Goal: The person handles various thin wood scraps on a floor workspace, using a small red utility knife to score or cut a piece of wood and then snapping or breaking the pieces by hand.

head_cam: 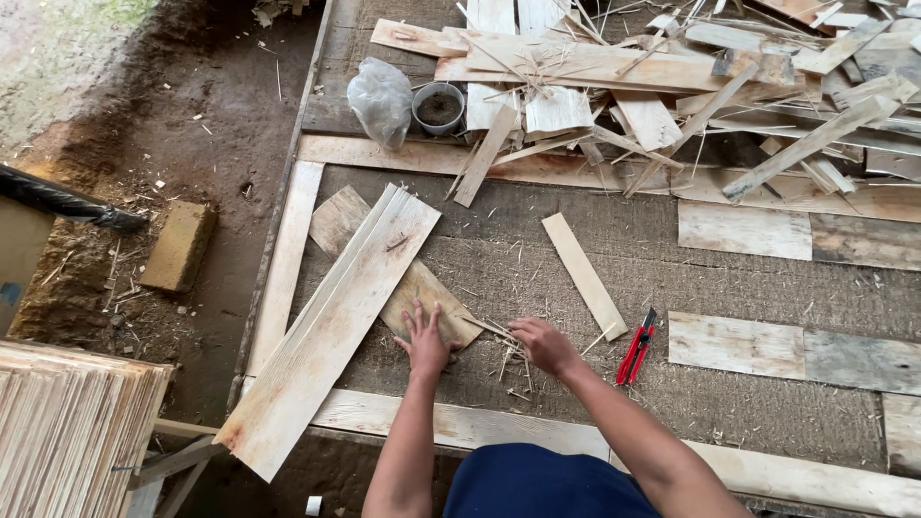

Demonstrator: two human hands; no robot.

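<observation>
My left hand [423,341] lies flat with fingers spread on a small brownish wood sheet [423,296] that pokes out from under a long pale plank [331,326]. My right hand [543,344] is beside it, fingers curled down over a scatter of thin wood splinters [504,350] on the grey board floor; whether it pinches one is unclear. A short pale strip of wood [583,274] lies diagonally just beyond my right hand. A red-handled cutter [636,348] rests on the floor to the right of that hand, apart from it.
A heap of wood offcuts and slats [691,86] fills the far right. A clear plastic bag [380,99] and a small round pot [438,106] sit at the back. A stack of thin boards [72,432] stands at lower left; a brick [178,246] lies on the dirt.
</observation>
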